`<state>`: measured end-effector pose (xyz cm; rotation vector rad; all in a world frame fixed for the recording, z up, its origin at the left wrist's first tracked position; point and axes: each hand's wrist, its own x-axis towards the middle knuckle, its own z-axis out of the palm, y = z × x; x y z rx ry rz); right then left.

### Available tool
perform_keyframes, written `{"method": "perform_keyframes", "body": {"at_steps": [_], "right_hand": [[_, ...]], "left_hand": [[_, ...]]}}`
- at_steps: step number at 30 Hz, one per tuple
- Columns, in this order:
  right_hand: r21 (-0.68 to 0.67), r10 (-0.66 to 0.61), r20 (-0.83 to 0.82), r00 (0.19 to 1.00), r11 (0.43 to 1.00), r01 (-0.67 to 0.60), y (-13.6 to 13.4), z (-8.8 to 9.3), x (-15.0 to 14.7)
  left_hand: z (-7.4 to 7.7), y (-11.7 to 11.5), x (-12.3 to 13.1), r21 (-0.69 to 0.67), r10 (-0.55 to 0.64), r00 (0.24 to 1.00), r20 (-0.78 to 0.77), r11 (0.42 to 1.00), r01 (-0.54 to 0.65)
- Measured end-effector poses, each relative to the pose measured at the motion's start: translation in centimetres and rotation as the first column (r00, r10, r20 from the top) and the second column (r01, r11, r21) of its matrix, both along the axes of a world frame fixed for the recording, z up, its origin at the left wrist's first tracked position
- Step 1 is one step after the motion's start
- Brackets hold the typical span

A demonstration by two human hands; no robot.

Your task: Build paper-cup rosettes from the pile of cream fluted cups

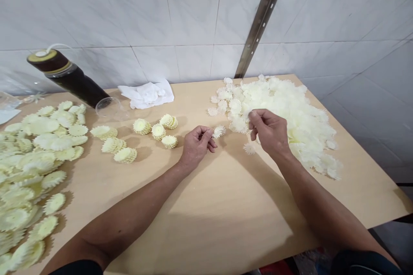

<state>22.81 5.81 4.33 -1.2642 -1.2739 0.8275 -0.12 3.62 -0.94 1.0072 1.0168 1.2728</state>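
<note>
Over the middle of the table, my left hand (197, 145) pinches a small pale flower-shaped piece (219, 131) with toothed petals, held out to the right of the fingertips. My right hand (269, 132) is at the near left edge of a large heap of thin whitish petal discs (280, 94). Its thumb and fingers are drawn together; whatever sits between them is too small or hidden to make out. One loose petal disc (249, 148) lies on the table below the right hand.
Stacked yellowish petal rolls (125, 155) stand left of my left hand. A pile of cream petal pieces (35, 154) covers the table's left side. Behind are a dark bottle (75, 81), a clear plastic cup (109, 108) and a white tissue (148, 93). A metal bracket (258, 30) is against the tiled wall.
</note>
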Motion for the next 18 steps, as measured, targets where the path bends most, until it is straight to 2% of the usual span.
{"method": "perform_keyframes", "body": {"at_steps": [2,5,8,10,12,14,15,16,18], "right_hand": [[-0.118,0.158,-0.161,0.974,0.977,-0.178,0.0,0.0,-0.2],[-0.214,0.231,-0.384,0.894,0.919,-0.330,-0.2,0.1,-0.8],[-0.250,0.263,-0.455,0.851,0.879,-0.406,-0.5,0.4,-1.2],[-0.239,0.279,-0.419,0.864,0.884,-0.402,-0.6,0.4,-1.2],[-0.198,0.281,-0.265,0.922,0.920,-0.337,-0.6,0.3,-0.8],[-0.077,0.225,0.056,0.973,0.972,-0.221,-0.5,0.2,0.0],[0.018,0.164,0.255,0.953,0.985,-0.174,-0.5,0.1,0.5],[0.118,0.082,0.444,0.892,0.982,-0.149,-0.4,0.1,1.1],[0.255,-0.076,0.700,0.710,0.955,-0.149,-0.5,0.4,2.0]], "left_hand": [[0.1,-0.1,0.0,-0.001,-0.005,1.000,-0.006,1.000,0.005],[0.4,-0.2,0.1,-0.001,-0.008,1.000,-0.024,1.000,0.008],[0.6,-0.3,0.0,-0.011,-0.014,0.999,-0.032,1.000,0.014],[0.7,-0.2,0.0,-0.021,-0.014,0.999,-0.029,1.000,0.013],[0.6,-0.2,-0.1,-0.021,-0.018,0.999,-0.027,1.000,0.018],[0.5,-0.1,-0.2,-0.017,-0.021,1.000,-0.016,1.000,0.021],[0.4,0.0,-0.2,-0.016,-0.020,1.000,-0.008,1.000,0.020],[0.3,0.0,-0.2,-0.016,-0.018,1.000,0.001,1.000,0.018],[0.2,0.1,-0.1,-0.019,-0.014,1.000,0.015,1.000,0.015]]}}
